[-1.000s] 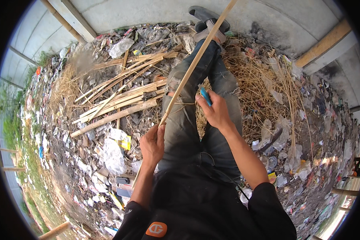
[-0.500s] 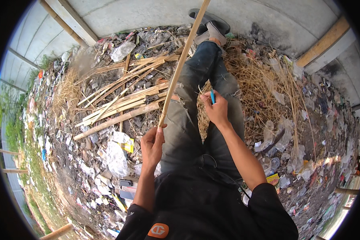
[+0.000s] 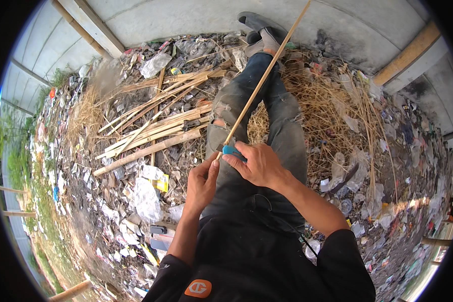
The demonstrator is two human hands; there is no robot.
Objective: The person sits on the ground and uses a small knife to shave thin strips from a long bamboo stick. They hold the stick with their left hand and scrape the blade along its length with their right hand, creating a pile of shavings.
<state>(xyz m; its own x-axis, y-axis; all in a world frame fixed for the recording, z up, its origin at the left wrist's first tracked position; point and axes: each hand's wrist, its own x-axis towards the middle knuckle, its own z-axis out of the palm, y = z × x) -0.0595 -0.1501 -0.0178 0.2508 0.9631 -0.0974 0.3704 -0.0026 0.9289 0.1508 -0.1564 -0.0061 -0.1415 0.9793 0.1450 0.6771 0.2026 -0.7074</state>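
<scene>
A long, thin bamboo strip (image 3: pixel 263 79) slants up and away to the right over my legs. Its near end is pinched between the thumb and fingers of my left hand (image 3: pixel 202 184). My right hand (image 3: pixel 259 164) is closed round a blue-handled utility knife (image 3: pixel 231 152). The knife's dark blade lies against the strip just beyond my left fingertips. Both hands are close together above my lap. Most of the knife's handle is hidden by my right fingers.
Split bamboo pieces (image 3: pixel 153 135) lie in a pile on the littered ground to the left. Dry straw (image 3: pixel 327 118) covers the ground right of my legs. A concrete wall (image 3: pixel 186 17) stands beyond my feet. A phone-like object (image 3: pixel 159 244) lies beside my left arm.
My right hand has moved left and nearer, bringing the knife against the bamboo strip. The strip's far end has swung right, and my left hand has shifted slightly right.
</scene>
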